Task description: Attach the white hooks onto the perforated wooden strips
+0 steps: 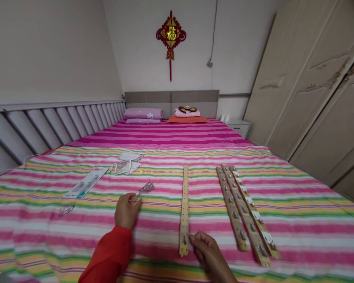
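Note:
A pale perforated wooden strip (pixel 185 204) lies lengthwise on the striped bedspread, with a small metal hook (pixel 185 239) on its near end. Beside that end is my right hand (pixel 205 249), its fingers curled and the fingertips at the strip's right edge; what they pinch, if anything, is hidden. My left hand (pixel 127 212) is closed at a small, clear, shiny piece that I cannot make out. Just beyond its fingertips rests a little heap of metal hooks (pixel 147 187), perhaps in clear wrapping.
To the right lie three strips (pixel 236 212) fitted with metal hooks, one also bearing white pieces. At left are a hook package (pixel 88 182), white packets (pixel 127 163) and a crumpled clear wrapper (pixel 67 209). A bed rail (pixel 61 122) runs along the left; wardrobes (pixel 312 94) stand right.

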A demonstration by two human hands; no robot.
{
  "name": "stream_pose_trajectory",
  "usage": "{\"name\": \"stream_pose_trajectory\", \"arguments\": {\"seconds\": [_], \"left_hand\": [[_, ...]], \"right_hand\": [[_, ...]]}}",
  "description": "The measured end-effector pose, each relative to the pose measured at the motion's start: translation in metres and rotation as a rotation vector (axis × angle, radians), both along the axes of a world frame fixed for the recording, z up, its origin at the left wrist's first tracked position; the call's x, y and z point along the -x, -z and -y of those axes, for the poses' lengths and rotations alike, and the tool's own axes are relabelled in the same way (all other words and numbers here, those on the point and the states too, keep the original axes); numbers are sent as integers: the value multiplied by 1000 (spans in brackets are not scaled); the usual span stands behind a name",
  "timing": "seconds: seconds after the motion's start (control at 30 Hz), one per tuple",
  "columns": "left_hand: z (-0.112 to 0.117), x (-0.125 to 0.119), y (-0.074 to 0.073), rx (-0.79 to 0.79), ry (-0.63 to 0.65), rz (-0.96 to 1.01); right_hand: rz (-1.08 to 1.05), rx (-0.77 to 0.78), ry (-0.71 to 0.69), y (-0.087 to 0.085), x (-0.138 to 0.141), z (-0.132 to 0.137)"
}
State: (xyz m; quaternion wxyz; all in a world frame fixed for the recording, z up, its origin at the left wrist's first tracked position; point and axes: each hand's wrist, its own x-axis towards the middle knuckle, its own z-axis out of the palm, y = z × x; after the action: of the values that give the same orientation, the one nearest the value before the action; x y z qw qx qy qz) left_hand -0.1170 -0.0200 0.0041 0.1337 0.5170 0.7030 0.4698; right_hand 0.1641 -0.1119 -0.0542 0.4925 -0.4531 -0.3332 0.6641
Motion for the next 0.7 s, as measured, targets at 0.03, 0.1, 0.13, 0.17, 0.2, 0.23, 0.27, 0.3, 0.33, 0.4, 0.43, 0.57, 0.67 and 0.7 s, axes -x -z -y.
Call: {"name": "stream_pose_trajectory", "arguments": {"seconds": [0.03,0.1,0.13,0.17,0.2,0.23,0.27,0.3,0.33,0.4,0.43,0.57,0.67,0.7], "left_hand": [[-1,8,0,15,-17,-85],[-3,18,3,64,-25,-186],[-3,21,5,103,-20,-188],[-2,23,6,135,-18,-169],[-2,24,8,151,-20,-135],[-1,24,8,148,-25,-88],[0,23,7,127,-27,-32],[1,21,5,94,-21,30],[3,18,1,57,1,98],[5,8,-10,14,108,227],[6,2,-16,16,183,284],[11,-32,-37,143,473,447],[14,-59,-41,242,636,490],[14,-68,-41,259,679,491]], "right_hand": [[10,-10,11,-1,1,-2],[49,-35,18,-1,1,-6],[71,-50,21,-1,0,-7],[89,-66,27,-1,-1,-9],[103,-81,33,-1,-3,-9],[116,-94,40,-1,-5,-10],[128,-105,46,-2,-7,-10],[141,-115,52,-3,-9,-10],[155,-125,56,-6,-10,-10],[176,-153,62,-14,-10,-12],[182,-173,67,-19,-9,-14],[163,-248,93,-40,0,-24],[182,-291,143,-53,7,-32],[193,-321,164,-56,8,-34]]}}
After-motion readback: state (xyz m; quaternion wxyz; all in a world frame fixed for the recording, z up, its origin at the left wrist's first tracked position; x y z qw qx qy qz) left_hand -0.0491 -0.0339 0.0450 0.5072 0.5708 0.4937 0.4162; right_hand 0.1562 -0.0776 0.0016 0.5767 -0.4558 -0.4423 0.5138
